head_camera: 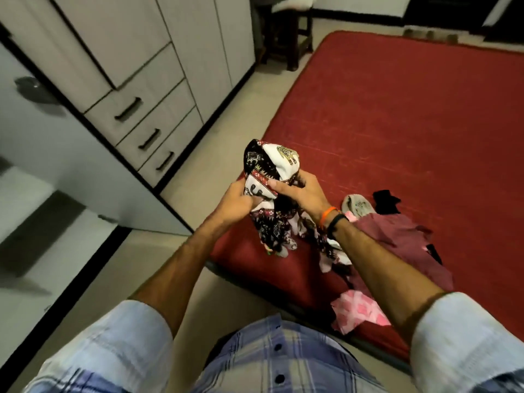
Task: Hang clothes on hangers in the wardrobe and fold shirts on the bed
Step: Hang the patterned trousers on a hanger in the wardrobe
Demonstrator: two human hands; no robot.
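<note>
Gripping 1 printed garment (272,177) w/ 2 hands

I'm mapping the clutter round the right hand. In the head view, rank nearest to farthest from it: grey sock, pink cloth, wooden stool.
1. Grey sock, on the bed just right of the right hand.
2. Pink cloth, at the bed's near edge.
3. Wooden stool, beyond the bed's far corner.

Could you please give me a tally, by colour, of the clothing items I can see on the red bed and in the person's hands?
Black-and-white elephant-print garment, held in both hands: 1
Maroon garment: 1
Pink patterned garment: 1
Grey sock-like item: 1
Black item: 1
Total: 5

A further dark scrap by the maroon garment is too unclear to count.
</note>
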